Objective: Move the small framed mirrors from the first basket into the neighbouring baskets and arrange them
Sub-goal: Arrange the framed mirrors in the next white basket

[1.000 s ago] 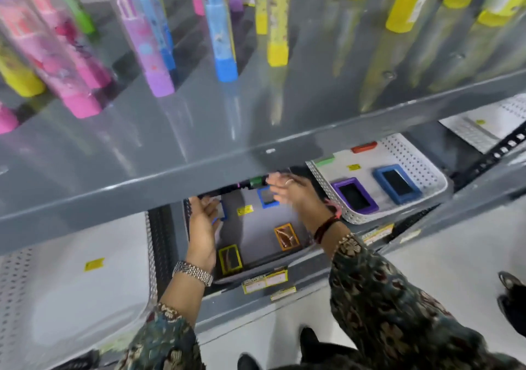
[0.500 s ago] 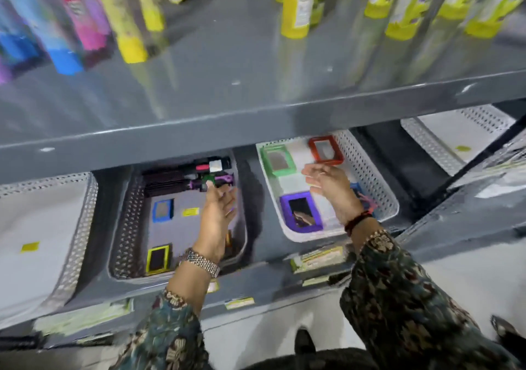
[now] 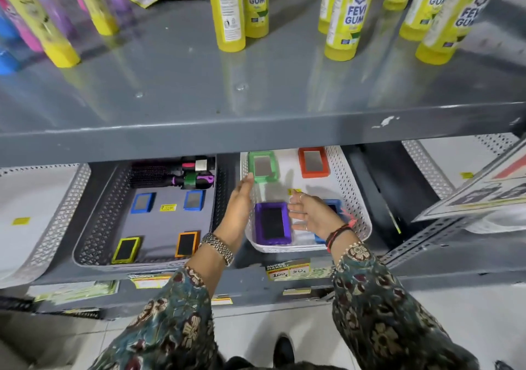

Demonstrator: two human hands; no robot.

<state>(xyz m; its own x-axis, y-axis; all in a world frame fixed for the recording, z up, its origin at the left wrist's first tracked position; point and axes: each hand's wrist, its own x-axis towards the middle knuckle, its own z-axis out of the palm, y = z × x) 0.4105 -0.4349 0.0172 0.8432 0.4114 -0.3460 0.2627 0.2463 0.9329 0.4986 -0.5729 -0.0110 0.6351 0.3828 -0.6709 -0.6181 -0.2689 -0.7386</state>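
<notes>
On the lower shelf a grey basket (image 3: 94, 213) holds two blue mirrors (image 3: 142, 202) (image 3: 194, 199), a yellow mirror (image 3: 126, 249) and an orange mirror (image 3: 186, 243). Beside it on the right a white basket (image 3: 348, 181) holds a green mirror (image 3: 262, 166), a red-orange mirror (image 3: 314, 161), a purple mirror (image 3: 271, 222) and a blue mirror (image 3: 333, 206) partly hidden by my right hand. My left hand (image 3: 239, 204) is flat and open at the white basket's left wall, fingertips by the green mirror. My right hand (image 3: 310, 213) hovers open over the white basket, holding nothing.
Hairbrushes (image 3: 170, 174) lie at the back of the grey basket. White baskets stand at far left (image 3: 42, 227) and far right (image 3: 427, 164). The upper shelf edge (image 3: 256, 133) overhangs the baskets and carries yellow glue bottles (image 3: 230, 10) and coloured tubes.
My left hand has moved right from the grey basket to the white basket's left wall. My right hand stays over the white basket. The view has swung slightly left and closer.
</notes>
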